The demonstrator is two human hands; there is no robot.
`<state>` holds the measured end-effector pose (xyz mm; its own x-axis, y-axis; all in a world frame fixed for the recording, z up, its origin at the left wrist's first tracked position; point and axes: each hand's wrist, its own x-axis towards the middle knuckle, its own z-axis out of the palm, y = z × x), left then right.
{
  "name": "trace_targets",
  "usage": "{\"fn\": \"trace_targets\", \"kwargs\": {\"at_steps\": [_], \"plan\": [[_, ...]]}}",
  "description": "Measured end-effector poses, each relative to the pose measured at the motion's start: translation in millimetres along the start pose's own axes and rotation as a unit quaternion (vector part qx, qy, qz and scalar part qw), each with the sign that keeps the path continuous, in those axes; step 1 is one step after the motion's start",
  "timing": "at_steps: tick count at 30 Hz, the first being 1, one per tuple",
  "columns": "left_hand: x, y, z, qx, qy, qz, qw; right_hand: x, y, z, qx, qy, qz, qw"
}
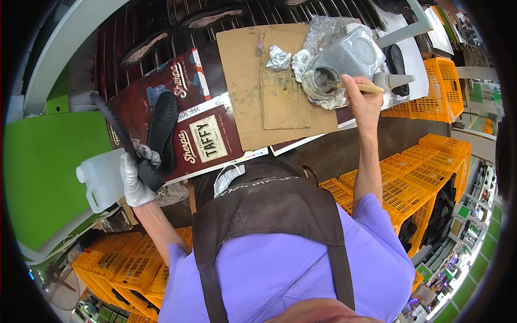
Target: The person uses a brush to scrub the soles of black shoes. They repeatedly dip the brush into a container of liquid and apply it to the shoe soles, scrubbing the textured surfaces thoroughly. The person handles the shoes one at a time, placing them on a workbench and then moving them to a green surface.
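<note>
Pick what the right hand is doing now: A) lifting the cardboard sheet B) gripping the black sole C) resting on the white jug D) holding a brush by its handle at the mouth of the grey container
D: the right hand pinches the light wooden handle of a brush whose tip sits in the round mouth of the grey container; the black sole is by the gloved left hand.

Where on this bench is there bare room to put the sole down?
The brown cardboard sheet is mostly bare on its left half, between the dark red boxes and the crumpled foil. Its right end is crowded: the glue jug, foil wads and the right hand with the brush. The left hand holds the black sole over the boxes.
</note>
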<state>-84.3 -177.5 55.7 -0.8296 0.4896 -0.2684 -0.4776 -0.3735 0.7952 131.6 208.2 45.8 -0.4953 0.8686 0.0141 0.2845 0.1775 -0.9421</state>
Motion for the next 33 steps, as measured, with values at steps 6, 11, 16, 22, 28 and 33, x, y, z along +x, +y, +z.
{"fn": "trace_targets", "kwargs": {"at_steps": [6, 11, 16, 22, 28, 33], "plan": [[23.5, -38.2, 27.4, -0.163, -0.225, -0.119, 0.953, -13.2, 8.4, -4.2, -0.081, -0.004, -0.017, 0.997], [28.4, -66.0, 76.7, -0.130, -0.056, -0.071, 0.987, -8.3, -22.7, -15.3, -0.030, -0.070, -0.028, 0.997], [41.1, -73.2, 100.7, -0.171, -0.104, -0.082, 0.976, 10.8, -21.7, -32.4, -0.154, -0.257, -0.225, 0.927], [41.6, -84.2, 112.4, -0.196, -0.168, -0.159, 0.953, 25.4, -32.0, -57.6, -0.135, -0.388, -0.181, 0.894], [58.8, -96.4, 100.5, -0.135, -0.181, -0.099, 0.969, 22.8, -49.2, -63.1, 0.017, -0.340, -0.010, 0.940], [65.6, -88.8, 136.4, 0.007, -0.213, 0.089, 0.973, 1.5, -21.1, -52.0, 0.168, -0.187, 0.013, 0.968]]}}
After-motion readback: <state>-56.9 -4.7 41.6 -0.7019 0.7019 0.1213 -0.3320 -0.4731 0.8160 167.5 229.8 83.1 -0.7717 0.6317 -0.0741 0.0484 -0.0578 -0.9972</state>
